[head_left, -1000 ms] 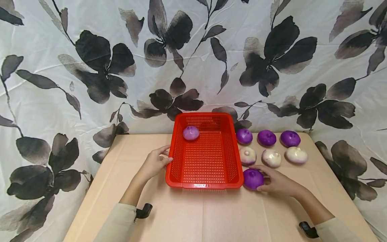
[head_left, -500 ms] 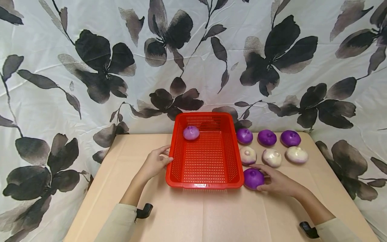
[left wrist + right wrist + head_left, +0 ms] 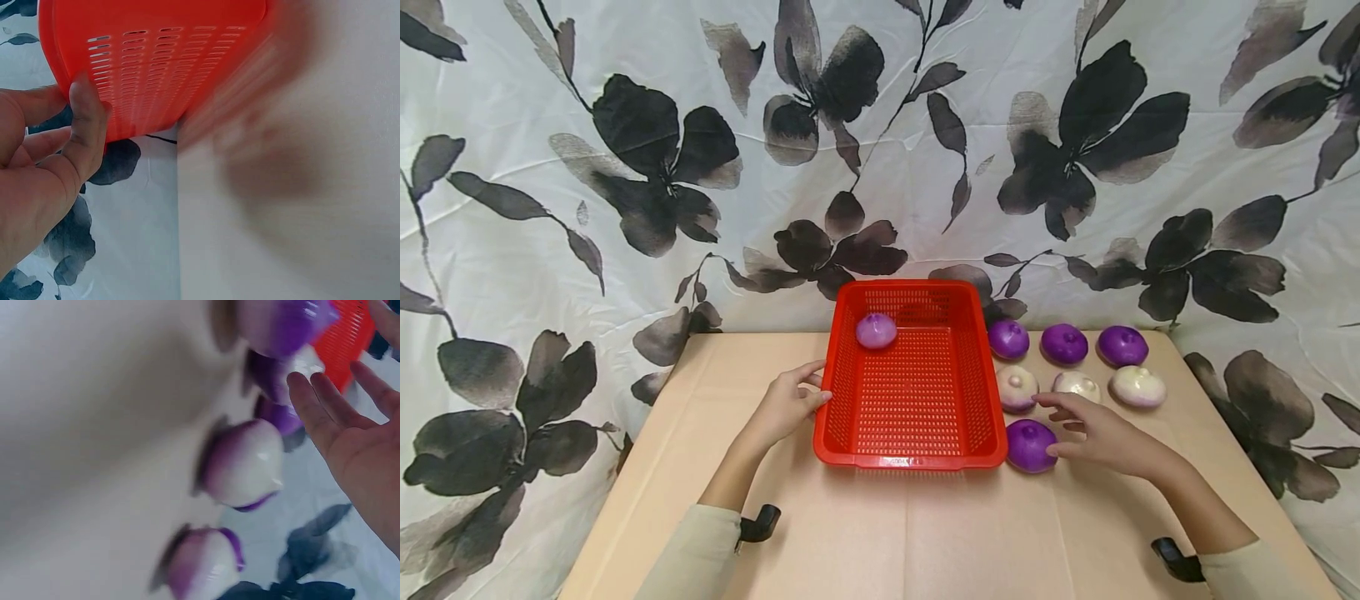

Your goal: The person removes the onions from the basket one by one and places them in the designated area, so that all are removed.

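Observation:
A red plastic basket (image 3: 910, 461) with slotted walls stands mid-table, one purple onion (image 3: 876, 332) in its far left corner. My left hand (image 3: 788, 402) holds the basket's left rim; in the left wrist view its thumb and fingers grip that edge. Just right of the basket's near corner sits a larger purple onion (image 3: 1031, 446). Spread beside and slightly above it, my right hand (image 3: 1093, 429) has relaxed fingers and holds nothing. Those fingers partly cover a white onion (image 3: 1077, 383) behind; in the right wrist view the open palm (image 3: 369, 447) shows nothing in it.
Purple onions (image 3: 1063, 344) line the table's back right, with a row of white-and-purple onions (image 3: 1138, 387) in front of them. A floral cloth (image 3: 925, 192) hangs right behind the table's (image 3: 865, 533) far edge.
My right hand has let go of the near purple onion and lifted slightly up and right, fingers opening. The onion stays in place; my left hand and the basket hold still.

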`<state>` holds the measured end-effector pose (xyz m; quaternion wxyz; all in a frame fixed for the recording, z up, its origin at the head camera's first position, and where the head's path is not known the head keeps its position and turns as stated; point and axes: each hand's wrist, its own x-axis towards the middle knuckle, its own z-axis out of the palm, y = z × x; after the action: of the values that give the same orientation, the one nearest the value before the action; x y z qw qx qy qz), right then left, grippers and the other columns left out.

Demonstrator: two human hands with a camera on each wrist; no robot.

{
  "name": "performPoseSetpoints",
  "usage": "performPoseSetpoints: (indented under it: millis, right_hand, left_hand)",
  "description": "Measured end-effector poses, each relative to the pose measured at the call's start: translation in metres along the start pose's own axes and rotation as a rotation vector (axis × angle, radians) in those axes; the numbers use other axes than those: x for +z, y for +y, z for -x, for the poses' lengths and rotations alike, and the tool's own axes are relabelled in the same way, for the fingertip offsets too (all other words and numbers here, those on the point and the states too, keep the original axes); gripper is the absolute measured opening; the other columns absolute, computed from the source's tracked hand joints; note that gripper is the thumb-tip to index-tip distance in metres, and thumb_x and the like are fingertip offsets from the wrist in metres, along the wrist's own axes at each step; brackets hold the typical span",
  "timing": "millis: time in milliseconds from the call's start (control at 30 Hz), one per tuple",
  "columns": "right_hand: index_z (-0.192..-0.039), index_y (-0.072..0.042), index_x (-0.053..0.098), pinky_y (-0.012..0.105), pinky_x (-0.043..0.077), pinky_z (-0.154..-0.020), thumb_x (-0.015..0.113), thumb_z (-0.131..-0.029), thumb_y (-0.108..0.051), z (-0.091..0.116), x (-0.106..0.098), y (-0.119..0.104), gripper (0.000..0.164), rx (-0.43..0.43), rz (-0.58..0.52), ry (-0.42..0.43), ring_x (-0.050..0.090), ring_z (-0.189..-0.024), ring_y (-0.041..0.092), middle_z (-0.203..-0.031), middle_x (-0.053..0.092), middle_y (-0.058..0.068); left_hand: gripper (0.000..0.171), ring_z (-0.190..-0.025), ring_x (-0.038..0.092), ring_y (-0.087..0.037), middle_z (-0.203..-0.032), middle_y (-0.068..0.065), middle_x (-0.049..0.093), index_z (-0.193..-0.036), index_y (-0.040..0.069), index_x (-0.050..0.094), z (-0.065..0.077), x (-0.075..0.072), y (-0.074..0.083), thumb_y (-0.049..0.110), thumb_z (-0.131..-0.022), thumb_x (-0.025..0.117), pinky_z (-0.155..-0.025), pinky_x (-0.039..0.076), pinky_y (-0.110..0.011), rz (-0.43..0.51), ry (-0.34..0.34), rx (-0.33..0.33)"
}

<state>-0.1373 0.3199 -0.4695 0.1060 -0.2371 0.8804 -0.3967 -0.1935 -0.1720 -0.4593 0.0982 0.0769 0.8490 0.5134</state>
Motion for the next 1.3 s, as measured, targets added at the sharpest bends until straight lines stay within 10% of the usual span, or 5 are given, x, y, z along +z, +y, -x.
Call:
performPoseSetpoints:
  millis: [300,767,1300]
  right_hand:
    - [-0.144,-0.005,0.053,0.052,0.057,-0.099,0.08,-0.091,-0.023,-0.033,-0.032,-0.033,0.062,-0.001,0.022,0.059,0.063,-0.122,0.042,-0.143,0.057,0.019]
    - [-0.149,-0.007,0.048,0.056,0.052,-0.106,0.08,-0.092,-0.022,-0.138,-0.052,-0.081,0.067,-0.046,0.014,-0.023,0.056,-0.133,0.043,-0.152,0.051,0.018]
    - [-0.15,-0.005,0.047,0.053,0.049,-0.112,0.077,-0.092,-0.027,-0.232,-0.02,-0.109,0.068,0.005,0.052,-0.082,0.058,-0.132,0.043,-0.149,0.053,0.023]
  left_hand:
    - [0.063,-0.074,0.07,-0.017,-0.117,-0.023,0.063,-0.153,-0.001,0.046,-0.003,0.001,-0.001,0.0,-0.095,0.07,-0.072,0.064,-0.052,0.005,-0.005,-0.001]
    - [0.063,-0.073,0.069,-0.016,-0.116,-0.024,0.063,-0.153,-0.002,0.045,-0.006,0.001,0.004,-0.001,-0.095,0.069,-0.073,0.064,-0.051,-0.007,-0.013,0.008]
    - [0.064,-0.074,0.071,-0.018,-0.118,-0.023,0.064,-0.155,-0.001,0.042,0.0,0.001,0.001,0.0,-0.095,0.068,-0.069,0.065,-0.042,0.007,-0.015,-0.009]
